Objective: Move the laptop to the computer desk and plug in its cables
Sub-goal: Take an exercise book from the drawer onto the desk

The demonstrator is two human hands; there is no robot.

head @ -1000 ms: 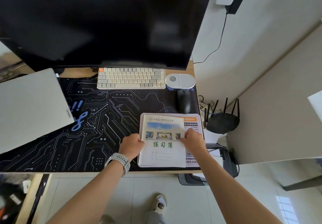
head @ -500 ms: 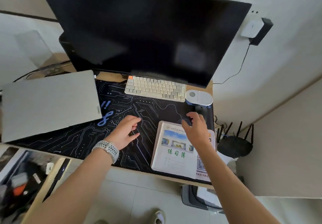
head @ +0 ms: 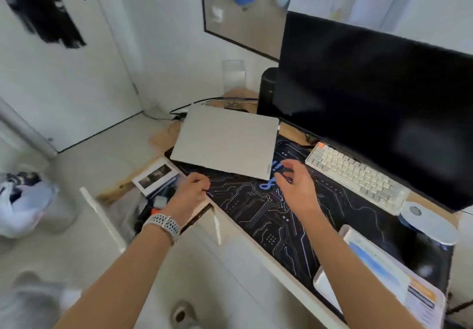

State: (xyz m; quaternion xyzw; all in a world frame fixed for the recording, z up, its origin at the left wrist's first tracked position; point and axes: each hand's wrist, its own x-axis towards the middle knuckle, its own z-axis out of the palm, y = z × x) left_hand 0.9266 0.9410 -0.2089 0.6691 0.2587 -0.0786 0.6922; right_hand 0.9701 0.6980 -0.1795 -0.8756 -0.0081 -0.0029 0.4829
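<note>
Monitor (head: 371,103) is seen up right of both hands, then desk mat (head: 268,213) under them. Laptop (head: 225,144), lid closed, is parked on the desk just beyond left hand (head: 190,194) and right hand (head: 294,185), both loosely curled, nothing held. Cables (head: 194,103) behind it probably get plugged in next.

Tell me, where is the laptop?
In the head view the closed laptop lies at the desk's left end, partly on the black desk mat, left of the keyboard.

The closed laptop (head: 225,142) lies on the desk mat's (head: 258,208) far left end. The keyboard (head: 357,176) sits right of it, before the monitor (head: 378,103); the booklet (head: 384,277) lies near right.
</note>
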